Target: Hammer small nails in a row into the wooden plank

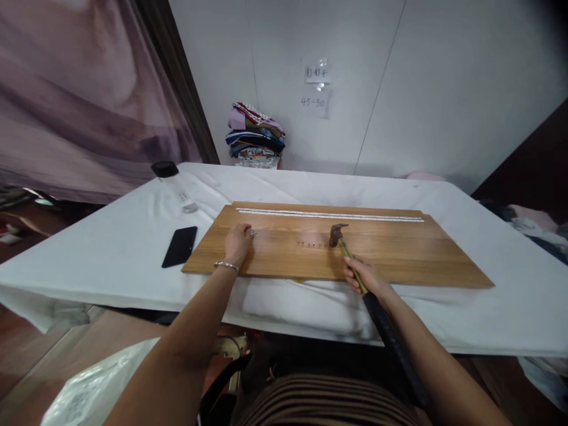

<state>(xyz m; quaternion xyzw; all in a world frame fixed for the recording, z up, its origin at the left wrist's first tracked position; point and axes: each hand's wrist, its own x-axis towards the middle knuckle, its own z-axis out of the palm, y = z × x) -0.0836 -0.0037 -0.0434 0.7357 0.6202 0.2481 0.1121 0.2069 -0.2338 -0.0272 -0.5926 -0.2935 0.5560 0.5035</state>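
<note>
My right hand [364, 275] is wrapped round the shaft of a claw hammer [384, 322], near its head. The hammer's rusty head rests on or just above a wooden board [412, 254], and its black grip runs back under my forearm. Left of the head, a short row of small nails [313, 244] stands in the board. At the board's left part, my left hand [238, 244] has its fingers closed on small shiny nails [253, 233], which poke out past the fingertips. How many they are cannot be made out. A bracelet [226, 265] circles the left wrist.
Two white strips [328, 215] run along the board's far edge. The board lies on a table with a white cloth [119, 248]. A black phone [180, 247] lies left of the board, with a dark object [164, 169] at the far left corner. Folded clothes [255, 139] are stacked by the wall.
</note>
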